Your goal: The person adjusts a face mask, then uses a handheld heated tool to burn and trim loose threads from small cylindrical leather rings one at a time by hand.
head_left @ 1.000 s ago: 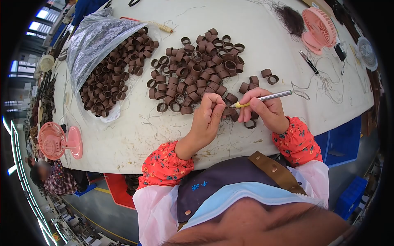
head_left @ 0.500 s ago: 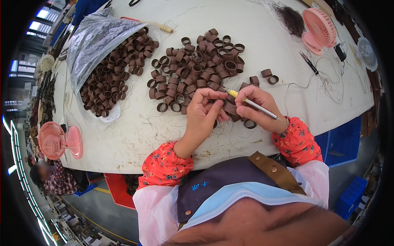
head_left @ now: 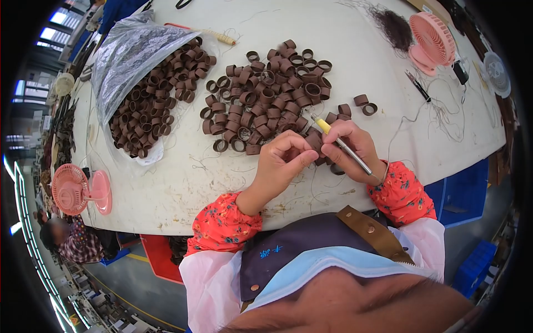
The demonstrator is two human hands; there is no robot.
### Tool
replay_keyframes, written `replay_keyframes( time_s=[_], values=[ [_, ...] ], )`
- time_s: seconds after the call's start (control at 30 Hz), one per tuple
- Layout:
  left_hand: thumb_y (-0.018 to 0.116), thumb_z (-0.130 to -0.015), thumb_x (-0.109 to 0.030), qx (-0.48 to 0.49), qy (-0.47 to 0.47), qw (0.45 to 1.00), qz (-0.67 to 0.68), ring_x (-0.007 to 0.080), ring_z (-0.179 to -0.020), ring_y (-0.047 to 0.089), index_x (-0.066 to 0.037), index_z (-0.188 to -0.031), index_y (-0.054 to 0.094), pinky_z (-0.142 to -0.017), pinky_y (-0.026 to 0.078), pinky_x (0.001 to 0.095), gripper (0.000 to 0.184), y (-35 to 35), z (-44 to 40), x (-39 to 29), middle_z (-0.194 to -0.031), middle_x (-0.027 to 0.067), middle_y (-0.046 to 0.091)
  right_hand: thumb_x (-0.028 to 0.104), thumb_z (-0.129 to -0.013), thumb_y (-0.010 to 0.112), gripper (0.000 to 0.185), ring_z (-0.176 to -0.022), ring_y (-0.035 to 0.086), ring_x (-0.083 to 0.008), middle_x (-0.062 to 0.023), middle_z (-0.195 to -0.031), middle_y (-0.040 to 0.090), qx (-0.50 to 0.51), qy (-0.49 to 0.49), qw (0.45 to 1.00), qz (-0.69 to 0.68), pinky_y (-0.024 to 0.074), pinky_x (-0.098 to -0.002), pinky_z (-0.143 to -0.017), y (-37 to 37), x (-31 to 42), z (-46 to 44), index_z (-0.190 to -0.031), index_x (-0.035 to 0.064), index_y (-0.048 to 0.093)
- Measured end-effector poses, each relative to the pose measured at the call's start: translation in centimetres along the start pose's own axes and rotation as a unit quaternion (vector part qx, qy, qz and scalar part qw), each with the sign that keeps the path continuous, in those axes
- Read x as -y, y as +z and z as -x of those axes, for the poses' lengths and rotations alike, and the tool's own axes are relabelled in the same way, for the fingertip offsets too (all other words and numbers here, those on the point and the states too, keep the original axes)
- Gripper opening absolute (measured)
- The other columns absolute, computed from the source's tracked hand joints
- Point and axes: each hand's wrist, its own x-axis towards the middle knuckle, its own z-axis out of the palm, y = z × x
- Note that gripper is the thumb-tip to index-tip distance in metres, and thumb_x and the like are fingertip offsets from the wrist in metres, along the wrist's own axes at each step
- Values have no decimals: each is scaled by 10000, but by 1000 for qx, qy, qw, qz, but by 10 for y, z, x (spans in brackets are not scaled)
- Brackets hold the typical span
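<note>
While the right hand [head_left: 363, 147] is gripping the tool [head_left: 323, 126], its tip pointing far and left, the left hand [head_left: 277, 165] is curling thumb and forefinger close beside a ring [head_left: 315, 140]; whether they are pinching anything, I cannot tell. Close handwork seems to be going on, calling for steady fingers clear of the tip. Other rings [head_left: 266, 100] are lying piled beyond the hands on the table [head_left: 144, 194].
</note>
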Motion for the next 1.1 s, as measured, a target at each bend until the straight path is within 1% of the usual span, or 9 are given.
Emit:
replay_keyframes(
  time_s=[0.17, 0.37, 0.57, 0.6, 0.8, 0.9, 1.0, 1.03, 1.1],
  values=[
    [703, -844, -70, 16, 30, 999, -1, 21, -631, 420, -40, -839, 640, -551, 328, 194, 70, 1, -1, 0, -833, -28, 539, 86, -925, 628, 157, -751, 579, -72, -14, -890, 569, -2, 77, 990, -121, 460, -216, -660, 0, 5, 1, -1039, 70, 521],
    [656, -870, -53, 0, 65, 998, 9, 31, -714, 492, -37, -877, 605, -627, 412, 196, 54, 3, -4, -4, -1116, 54, 545, 97, -943, 598, 152, -791, 603, -86, -29, -962, 555, -13, 145, 961, -235, 480, -222, -689, -4, 11, -3, -1057, 64, 504],
    [635, -897, -31, 28, -41, 986, 159, 82, -819, 569, -20, -924, 579, -730, 476, 233, 63, 7, 1, -13, -1193, 82, 522, 108, -953, 581, 145, -811, 601, -88, -30, -978, 552, -4, 155, 949, -276, 481, -226, -724, -3, 10, -5, -1065, 61, 501],
    [634, -899, -27, 32, -20, 987, 155, 83, -831, 566, -18, -933, 578, -743, 475, 236, 66, 6, 1, -9, -1192, 81, 524, 110, -955, 579, 144, -821, 596, -86, -29, -981, 552, -1, 155, 948, -278, 477, -226, -736, -4, 10, -5, -1067, 60, 501],
    [630, -896, -8, 6, 24, 993, 118, 75, -891, 546, -17, -940, 575, -791, 454, 231, 71, 3, -2, -6, -1137, 61, 555, 165, -985, 539, 248, -895, 548, -64, -46, -961, 601, -50, 97, 991, -75, 442, -220, -793, 1, 12, -9, -1195, 37, 511],
    [618, -898, 5, -36, -5, 993, 109, 71, -904, 544, -20, -928, 570, -791, 444, 223, 61, 0, -2, -7, -1107, 53, 578, 177, -1001, 502, 269, -853, 579, -85, -69, -935, 620, -67, 44, 993, -89, 462, -232, -776, -13, 12, -6, -1207, 6, 520],
    [616, -894, 14, -48, -2, 995, 90, 58, -884, 539, -19, -925, 571, -771, 444, 214, 64, 0, -2, -5, -1096, 42, 580, 178, -1010, 478, 258, -788, 608, -110, -87, -918, 621, -35, -13, 981, -190, 486, -252, -752, -18, 5, -2, -1162, -20, 541],
    [614, -893, 18, -47, 1, 996, 77, 55, -875, 539, -18, -923, 571, -763, 444, 212, 64, 0, -1, -5, -1093, 41, 578, 173, -1014, 464, 257, -744, 627, -130, -103, -912, 616, -17, -26, 984, -174, 506, -267, -715, -19, 4, -3, -1120, -38, 567],
    [614, -890, 26, -45, 4, 998, 51, 51, -858, 537, -16, -920, 570, -748, 444, 209, 68, -1, -1, -4, -1088, 38, 576, 177, -1012, 470, 254, -751, 627, -126, -90, -861, 625, -4, -19, 991, -133, 497, -289, -779, -18, 7, -2, -1100, -32, 583]
  ],
)
